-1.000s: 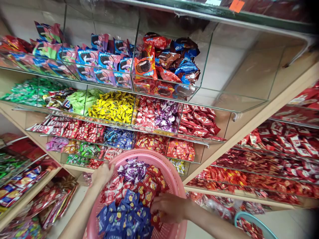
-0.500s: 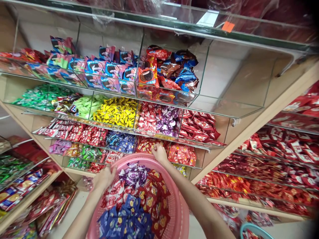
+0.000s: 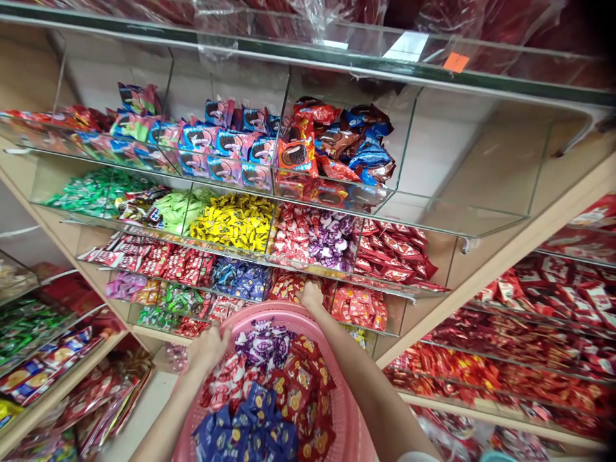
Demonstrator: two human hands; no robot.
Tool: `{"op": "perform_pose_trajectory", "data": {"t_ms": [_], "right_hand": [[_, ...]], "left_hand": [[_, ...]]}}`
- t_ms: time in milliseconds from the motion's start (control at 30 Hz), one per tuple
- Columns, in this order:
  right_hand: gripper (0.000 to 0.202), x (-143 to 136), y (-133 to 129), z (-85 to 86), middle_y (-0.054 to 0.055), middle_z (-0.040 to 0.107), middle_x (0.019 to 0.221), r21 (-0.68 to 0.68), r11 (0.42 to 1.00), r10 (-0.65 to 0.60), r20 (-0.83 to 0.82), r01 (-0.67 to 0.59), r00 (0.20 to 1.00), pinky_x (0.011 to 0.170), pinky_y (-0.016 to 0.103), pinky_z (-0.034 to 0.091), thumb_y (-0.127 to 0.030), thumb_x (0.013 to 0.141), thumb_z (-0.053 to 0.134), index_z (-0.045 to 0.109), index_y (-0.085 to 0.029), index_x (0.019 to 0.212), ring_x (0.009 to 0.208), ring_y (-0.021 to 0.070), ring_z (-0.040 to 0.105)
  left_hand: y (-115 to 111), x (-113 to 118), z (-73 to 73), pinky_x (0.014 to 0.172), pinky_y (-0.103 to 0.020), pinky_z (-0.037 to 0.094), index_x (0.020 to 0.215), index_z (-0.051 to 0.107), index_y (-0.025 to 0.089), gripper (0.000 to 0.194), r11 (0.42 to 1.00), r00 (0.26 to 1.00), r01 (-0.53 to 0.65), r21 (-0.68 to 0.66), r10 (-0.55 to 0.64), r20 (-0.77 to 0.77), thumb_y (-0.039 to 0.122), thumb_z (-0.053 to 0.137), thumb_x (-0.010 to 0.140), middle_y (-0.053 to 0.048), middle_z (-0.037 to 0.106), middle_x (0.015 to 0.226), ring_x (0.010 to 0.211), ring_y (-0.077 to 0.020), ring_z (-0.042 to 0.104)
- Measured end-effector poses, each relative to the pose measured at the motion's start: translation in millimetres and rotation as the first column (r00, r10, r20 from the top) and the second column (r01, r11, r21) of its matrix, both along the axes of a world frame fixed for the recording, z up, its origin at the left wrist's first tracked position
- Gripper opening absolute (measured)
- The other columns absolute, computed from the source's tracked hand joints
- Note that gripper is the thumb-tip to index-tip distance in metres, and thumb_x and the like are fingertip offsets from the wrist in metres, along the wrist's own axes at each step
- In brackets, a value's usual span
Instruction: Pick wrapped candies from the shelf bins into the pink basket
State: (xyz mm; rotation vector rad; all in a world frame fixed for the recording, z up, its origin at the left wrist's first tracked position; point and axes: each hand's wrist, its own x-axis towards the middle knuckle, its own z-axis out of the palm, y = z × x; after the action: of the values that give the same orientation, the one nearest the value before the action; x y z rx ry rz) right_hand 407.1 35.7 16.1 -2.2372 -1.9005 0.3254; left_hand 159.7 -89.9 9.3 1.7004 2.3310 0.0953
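Note:
A pink plastic basket [image 3: 353, 385] full of wrapped candies hangs in front of me. Inside it lie blue packets [image 3: 248, 427], red packets with an orange print [image 3: 308, 398], purple-and-white twists [image 3: 264, 346] and red-and-white ones [image 3: 231, 378]. My left hand [image 3: 208, 348] is closed on the basket's left rim, its fingertips partly hidden. Past the far rim, my right hand [image 3: 312, 295] is at a shelf compartment of red candies [image 3: 286, 285]. Its fingers are curled in; whatever they hold is hidden.
Glass shelves with dividers rise ahead, holding yellow candies [image 3: 233, 221], green candies [image 3: 91, 192] and packaged cookies [image 3: 296, 154]. A thick glass edge [image 3: 269, 54] crosses overhead. More candy shelves [image 3: 543, 327] stand at right, others at left [image 3: 43, 359]. A teal tub [image 3: 495, 455] shows at bottom right.
The view has shifted, so the shelves sit slightly further right and lower. My right hand remains at the red candy compartment, fingers more curled. My left hand keeps its hold on the basket.

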Motion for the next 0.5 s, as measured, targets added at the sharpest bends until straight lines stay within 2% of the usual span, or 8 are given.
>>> {"op": "perform_pose_trajectory", "data": {"t_ms": [67,233,400,500], "right_hand": [[0.028,4.8,-4.8,4.2,0.014,0.062,0.097,0.026,1.000,0.013,-0.005,-0.013,1.000,0.067,0.027,0.043,-0.035,0.078,0.053,0.060,-0.015,0.097,0.089,0.0213,0.060],[0.033,16.1,-20.1,15.5,0.010,0.055,0.111,0.121,0.990,0.079,-0.016,-0.077,0.997,0.072,0.026,0.041,-0.034,0.077,0.053,0.054,-0.020,0.107,0.097,0.0200,0.055],[0.032,20.6,-29.9,22.9,0.011,0.054,0.108,0.139,0.987,0.089,-0.045,-0.082,0.995,0.069,0.027,0.040,-0.032,0.077,0.052,0.054,-0.017,0.105,0.091,0.0208,0.055],[0.033,23.1,-42.3,32.1,0.009,0.053,0.106,0.155,0.980,0.135,-0.064,-0.123,0.989,0.070,0.026,0.039,-0.034,0.078,0.052,0.052,-0.018,0.107,0.090,0.0185,0.055]], "left_hand": [[0.5,-0.4,-0.6,0.070,-0.039,0.045,0.115,0.050,0.015,0.053,1.000,1.000,0.010,0.006,-0.010,-0.001,0.048,0.021,0.084,-0.018,0.068,0.092,0.087,-0.0322,0.063],[1.2,-0.4,-2.3,0.072,-0.039,0.045,0.112,0.052,0.014,0.055,1.000,1.000,0.005,-0.013,-0.005,-0.015,0.049,0.021,0.084,-0.019,0.067,0.094,0.090,-0.0329,0.062],[1.3,0.3,-2.8,0.071,-0.039,0.045,0.110,0.053,0.014,0.056,1.000,1.000,0.013,-0.013,-0.013,-0.009,0.051,0.019,0.084,-0.019,0.067,0.094,0.090,-0.0335,0.062],[2.1,0.4,-1.5,0.072,-0.039,0.045,0.108,0.053,0.014,0.056,1.000,1.000,0.019,-0.023,-0.020,-0.013,0.050,0.019,0.084,-0.019,0.067,0.095,0.091,-0.0333,0.062]]}}
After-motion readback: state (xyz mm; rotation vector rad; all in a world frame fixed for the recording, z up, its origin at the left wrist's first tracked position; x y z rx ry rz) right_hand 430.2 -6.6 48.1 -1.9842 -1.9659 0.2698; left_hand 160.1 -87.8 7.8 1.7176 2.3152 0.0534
